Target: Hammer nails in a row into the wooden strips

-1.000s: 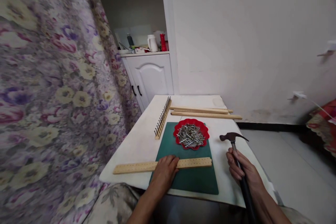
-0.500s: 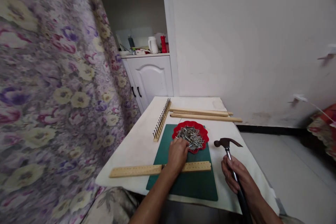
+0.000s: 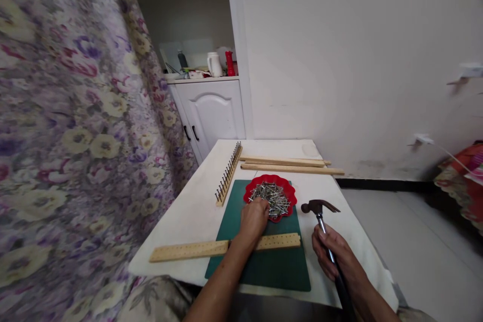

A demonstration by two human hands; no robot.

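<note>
My left hand (image 3: pixel 255 220) reaches over the near left rim of a red scalloped bowl (image 3: pixel 291 192), its fingers curled down at the nails (image 3: pixel 277 200) heaped inside. The fingertips are hidden, so what they pinch cannot be made out. Under my left forearm lies a pale wooden strip (image 3: pixel 188 251) with rows of small holes, partly on a green mat (image 3: pixel 273 274). At the right, my right hand (image 3: pixel 335 251) is closed round the handle of a claw hammer (image 3: pixel 320 208), held head up.
A wooden strip with upright nails (image 3: pixel 228 175) stands at the table's left side. Several plain wooden strips (image 3: pixel 292 167) lie behind the bowl. The white-covered table (image 3: pixel 181 216) has a wall behind it and a floral curtain (image 3: pixel 94 161) on the left.
The view has shifted slightly, so the table things appear a little further left. My left hand remains at the nails, and my right hand still grips the hammer.
</note>
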